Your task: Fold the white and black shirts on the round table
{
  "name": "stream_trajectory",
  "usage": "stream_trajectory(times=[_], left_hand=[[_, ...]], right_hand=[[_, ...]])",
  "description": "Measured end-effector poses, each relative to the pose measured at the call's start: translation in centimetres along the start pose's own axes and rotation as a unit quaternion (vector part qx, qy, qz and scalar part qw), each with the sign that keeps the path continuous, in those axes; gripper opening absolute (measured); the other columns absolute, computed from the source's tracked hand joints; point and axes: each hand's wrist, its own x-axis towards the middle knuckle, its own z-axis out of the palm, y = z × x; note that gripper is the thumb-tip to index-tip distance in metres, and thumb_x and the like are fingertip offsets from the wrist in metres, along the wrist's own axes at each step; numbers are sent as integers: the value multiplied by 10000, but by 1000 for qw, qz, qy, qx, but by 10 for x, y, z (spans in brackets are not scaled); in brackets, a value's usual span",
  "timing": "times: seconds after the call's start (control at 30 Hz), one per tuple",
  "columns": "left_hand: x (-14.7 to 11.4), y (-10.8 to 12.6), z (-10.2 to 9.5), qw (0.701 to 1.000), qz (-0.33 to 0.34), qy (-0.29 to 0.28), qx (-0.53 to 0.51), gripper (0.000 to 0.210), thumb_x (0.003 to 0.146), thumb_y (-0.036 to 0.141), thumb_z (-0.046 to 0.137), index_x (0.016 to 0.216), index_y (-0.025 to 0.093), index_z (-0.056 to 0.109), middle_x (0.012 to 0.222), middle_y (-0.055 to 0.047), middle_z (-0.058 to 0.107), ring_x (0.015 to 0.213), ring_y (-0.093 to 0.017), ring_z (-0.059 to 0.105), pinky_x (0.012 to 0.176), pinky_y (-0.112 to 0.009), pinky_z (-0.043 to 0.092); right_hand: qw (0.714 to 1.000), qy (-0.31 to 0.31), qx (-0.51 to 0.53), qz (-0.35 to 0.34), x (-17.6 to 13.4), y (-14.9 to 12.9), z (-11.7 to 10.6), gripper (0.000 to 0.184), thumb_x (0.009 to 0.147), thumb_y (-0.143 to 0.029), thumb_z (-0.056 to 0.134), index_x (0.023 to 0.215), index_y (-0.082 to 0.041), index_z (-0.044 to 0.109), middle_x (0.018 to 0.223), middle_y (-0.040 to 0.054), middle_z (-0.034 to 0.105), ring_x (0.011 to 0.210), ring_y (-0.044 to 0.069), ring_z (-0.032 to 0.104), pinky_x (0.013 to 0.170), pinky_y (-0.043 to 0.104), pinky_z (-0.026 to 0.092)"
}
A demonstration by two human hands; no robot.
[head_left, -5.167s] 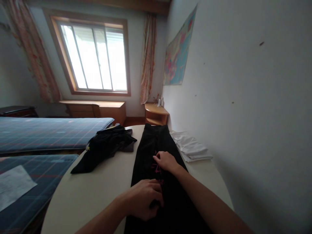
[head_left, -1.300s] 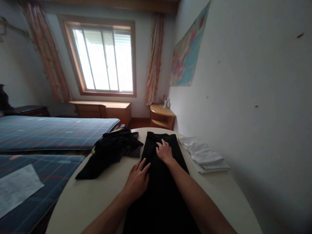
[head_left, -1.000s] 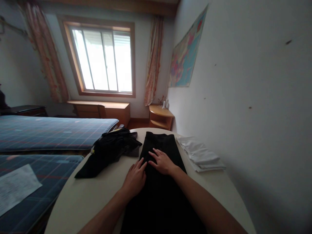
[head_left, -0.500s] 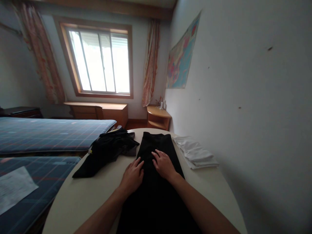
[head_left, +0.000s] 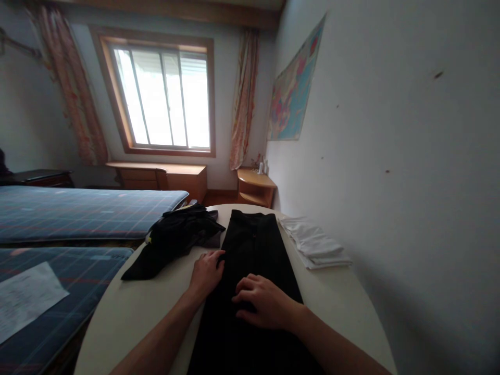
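Black trousers (head_left: 258, 250) lie lengthwise down the table, waistband at the far end and a small button near it. At their left edge rests my left hand (head_left: 207, 272), fingertips touching the cloth and thumb apart from the fingers. My right hand (head_left: 265, 302) is over the middle of the trousers, its fingers loosely bent and spread, holding nothing. The near end of the trousers runs out of view at the bottom. Left of them is a rumpled heap of dark clothes (head_left: 179, 229); to the right lies a folded white cloth (head_left: 314, 242).
The round cream table (head_left: 344, 312) stands close to the right wall. Two plaid mattresses (head_left: 89, 213) are at the left, a paper sheet (head_left: 29, 299) on the nearer one. Beyond are a wooden desk (head_left: 183, 177) and a corner shelf (head_left: 255, 179) under the window side.
My right hand has slid toward me along the trousers, its fingers more bent, uncovering the button. My left hand has shifted slightly left, to the trousers' edge.
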Motion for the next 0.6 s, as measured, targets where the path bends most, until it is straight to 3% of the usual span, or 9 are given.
stream_trajectory(times=[0.17,0.23,0.37,0.47,0.6], left_hand=[[-4,6,3,1000,6,-7,22,354,901,172,517,1230,207,642,1164,-76,681,1079,-232,621,983,-367,466],[-6,9,6,999,10,1,40,393,889,150,497,1258,183,629,1264,-105,634,1155,-257,586,999,-387,460],[-7,12,14,997,45,3,65,469,849,107,472,1298,148,601,1459,-130,494,1336,-292,458,1077,-421,402],[6,10,18,992,99,-37,72,483,888,148,421,1352,144,556,1464,-126,500,1412,-287,371,1146,-468,307],[44,8,23,980,137,-124,71,501,943,226,356,1423,159,483,1529,-121,411,1446,-269,315,1177,-493,229]], right_hand=[[999,9,36,5,4,5,0,218,878,-368,634,1054,-267,714,1117,25,669,991,176,602,946,320,447],[999,9,39,16,10,11,-2,203,905,-347,599,1052,-262,711,1103,29,674,980,173,607,947,317,448],[997,38,-6,62,22,31,-4,396,871,-402,633,1235,-248,635,1273,73,617,1156,236,551,1032,390,400],[997,39,-14,67,27,42,0,523,838,-469,649,1310,-251,592,1401,92,533,1294,274,455,1102,432,330],[997,33,-2,70,24,44,4,500,845,-469,626,1308,-283,598,1425,81,509,1317,276,429,1121,450,299]])
